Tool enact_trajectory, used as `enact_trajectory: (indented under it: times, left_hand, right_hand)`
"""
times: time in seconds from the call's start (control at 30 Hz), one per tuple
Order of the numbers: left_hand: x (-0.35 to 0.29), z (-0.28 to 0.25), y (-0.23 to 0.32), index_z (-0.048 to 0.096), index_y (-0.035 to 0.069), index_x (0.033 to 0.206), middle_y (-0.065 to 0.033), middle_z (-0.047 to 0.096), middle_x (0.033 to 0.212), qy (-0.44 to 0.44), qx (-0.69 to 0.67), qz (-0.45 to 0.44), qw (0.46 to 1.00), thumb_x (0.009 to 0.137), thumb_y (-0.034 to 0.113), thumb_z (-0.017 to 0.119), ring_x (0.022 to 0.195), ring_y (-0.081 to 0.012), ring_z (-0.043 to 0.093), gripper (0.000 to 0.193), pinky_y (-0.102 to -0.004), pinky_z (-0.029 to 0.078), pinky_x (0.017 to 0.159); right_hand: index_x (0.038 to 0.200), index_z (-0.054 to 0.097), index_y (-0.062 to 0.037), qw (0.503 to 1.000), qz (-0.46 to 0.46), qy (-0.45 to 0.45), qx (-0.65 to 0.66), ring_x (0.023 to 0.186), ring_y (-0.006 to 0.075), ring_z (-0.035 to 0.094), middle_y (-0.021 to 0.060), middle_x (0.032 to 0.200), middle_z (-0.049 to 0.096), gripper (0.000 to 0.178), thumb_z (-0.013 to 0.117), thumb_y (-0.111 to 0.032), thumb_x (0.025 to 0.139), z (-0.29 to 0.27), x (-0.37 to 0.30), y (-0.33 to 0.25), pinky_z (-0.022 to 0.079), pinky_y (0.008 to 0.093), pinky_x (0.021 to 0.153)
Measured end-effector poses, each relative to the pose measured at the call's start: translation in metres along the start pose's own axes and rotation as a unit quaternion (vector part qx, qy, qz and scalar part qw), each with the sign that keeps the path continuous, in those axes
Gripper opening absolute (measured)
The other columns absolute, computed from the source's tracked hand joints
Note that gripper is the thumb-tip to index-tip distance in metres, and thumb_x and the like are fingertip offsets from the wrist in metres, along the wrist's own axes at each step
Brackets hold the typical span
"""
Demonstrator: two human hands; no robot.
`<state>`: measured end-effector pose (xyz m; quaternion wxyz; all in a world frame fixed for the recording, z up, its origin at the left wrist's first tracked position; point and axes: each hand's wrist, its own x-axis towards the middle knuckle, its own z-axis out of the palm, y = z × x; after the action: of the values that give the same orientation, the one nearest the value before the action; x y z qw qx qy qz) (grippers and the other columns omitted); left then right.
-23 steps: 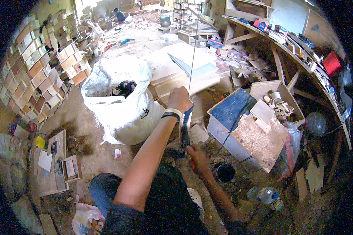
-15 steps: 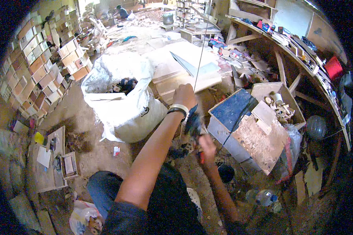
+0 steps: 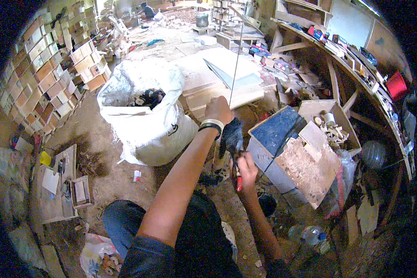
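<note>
My left hand (image 3: pixel 219 110), with a light and a dark band at the wrist, is held out in front of me in a closed fist; its fingertips are hidden. Just below it hangs a dark, flexible-looking piece (image 3: pixel 232 133), whose kind I cannot make out. From beside the fist a thin dark cord (image 3: pixel 238 55) runs upward. My right hand (image 3: pixel 246 169) is lower and to the right, wrapped around a red-handled tool (image 3: pixel 239 181) at the lower end of the dark piece. The tool's working end is hidden.
A big white sack (image 3: pixel 148 134) with dark pieces inside stands left of my hands. To the right, a blue-topped box (image 3: pixel 278 127) supports a worn board (image 3: pixel 306 169) beside an open box (image 3: pixel 354 136) of wooden parts. Plastic bottles (image 3: pixel 312 235) lie at lower right.
My right hand and the dark piece were smeared by motion and now look sharper, with the red handle plainer. The left fist has stayed nearly in place. The whole view has shifted slightly.
</note>
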<state>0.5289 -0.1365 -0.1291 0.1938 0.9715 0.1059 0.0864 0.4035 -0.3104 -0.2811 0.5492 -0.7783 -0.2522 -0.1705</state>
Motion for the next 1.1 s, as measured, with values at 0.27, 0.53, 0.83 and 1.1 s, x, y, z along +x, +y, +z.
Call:
enact_trajectory:
  times: [0.27, 0.53, 0.83, 1.1]
  left_hand:
    - [0.01, 0.0, -0.018, 0.068, -0.001, 0.096, -0.0254, 0.067, 0.108, -0.017, -0.003, -0.016, 1.0, 0.075, 0.018, 0.077, 0.104, -0.0407, 0.065, 0.03, -0.0441, 0.055, 0.089]
    - [0.001, 0.001, -0.022, 0.067, 0.0, 0.099, -0.0235, 0.066, 0.108, 0.012, -0.034, 0.004, 0.999, 0.077, 0.015, 0.073, 0.102, -0.0415, 0.065, 0.027, -0.0455, 0.056, 0.087]
    - [-0.009, 0.004, -0.02, 0.067, 0.0, 0.097, -0.0246, 0.066, 0.104, 0.069, -0.032, 0.017, 0.997, 0.078, 0.01, 0.071, 0.1, -0.0402, 0.066, 0.023, -0.0445, 0.056, 0.085]
    - [-0.007, -0.002, -0.043, 0.069, 0.003, 0.09, -0.0208, 0.066, 0.104, 0.051, -0.021, 0.085, 0.995, 0.073, 0.019, 0.08, 0.103, -0.0373, 0.063, 0.025, -0.0428, 0.052, 0.091]
  right_hand:
    - [0.106, 0.057, -0.0016, 0.983, -0.092, -0.087, -0.136, 0.08, 0.0383, 0.06, 0.0167, 0.1, 0.06, 0.02, 0.055, -0.005, 0.086, 0.003, -0.004, -0.023, 0.05, 0.0384, 0.069]
    - [0.097, 0.057, -0.0022, 0.962, 0.214, -0.17, -0.025, 0.064, 0.0236, 0.054, 0.01, 0.078, 0.056, 0.027, 0.059, -0.029, 0.093, 0.038, -0.054, 0.044, 0.044, 0.036, 0.058]
    - [0.1, 0.057, -0.0006, 0.982, -0.145, -0.023, -0.117, 0.076, 0.0319, 0.058, 0.0177, 0.095, 0.059, 0.019, 0.062, -0.012, 0.086, 0.014, 0.013, 0.004, 0.049, 0.0379, 0.067]
    - [0.107, 0.059, -0.0058, 0.983, 0.017, -0.162, -0.086, 0.086, 0.0347, 0.062, 0.0156, 0.096, 0.061, 0.016, 0.054, -0.012, 0.093, 0.019, -0.046, 0.031, 0.049, 0.0404, 0.077]
